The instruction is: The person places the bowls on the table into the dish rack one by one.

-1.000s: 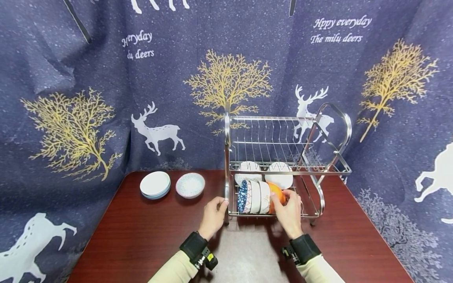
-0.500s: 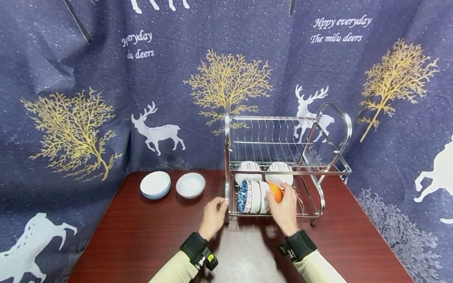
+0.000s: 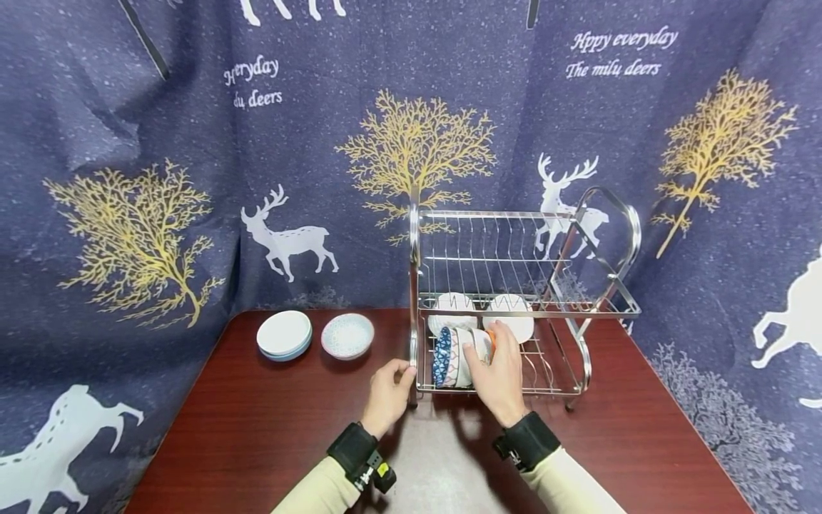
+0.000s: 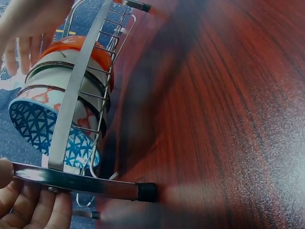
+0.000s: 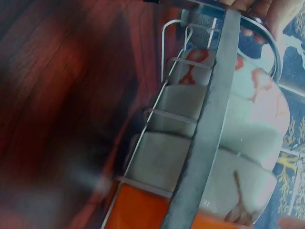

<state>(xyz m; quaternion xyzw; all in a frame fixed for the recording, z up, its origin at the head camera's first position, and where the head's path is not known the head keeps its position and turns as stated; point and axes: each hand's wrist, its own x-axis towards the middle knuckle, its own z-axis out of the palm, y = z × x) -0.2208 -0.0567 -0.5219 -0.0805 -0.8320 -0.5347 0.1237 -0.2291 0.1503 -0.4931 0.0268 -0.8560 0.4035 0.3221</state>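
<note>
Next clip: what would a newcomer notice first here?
Probably the shiny two-tier dish rack at the table's back right, against the deer-print curtain. In its lower tier a row of nested bowls lies on its side, the right hand over its orange end. The left hand grips the rack's front left post; two dishes sit apart, far left.

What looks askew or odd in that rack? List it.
Nothing stands out. The bowls stand on edge in a tidy row in the rack, orange bowl last; the plates are neatly stacked. No spill or damage shows.
</note>
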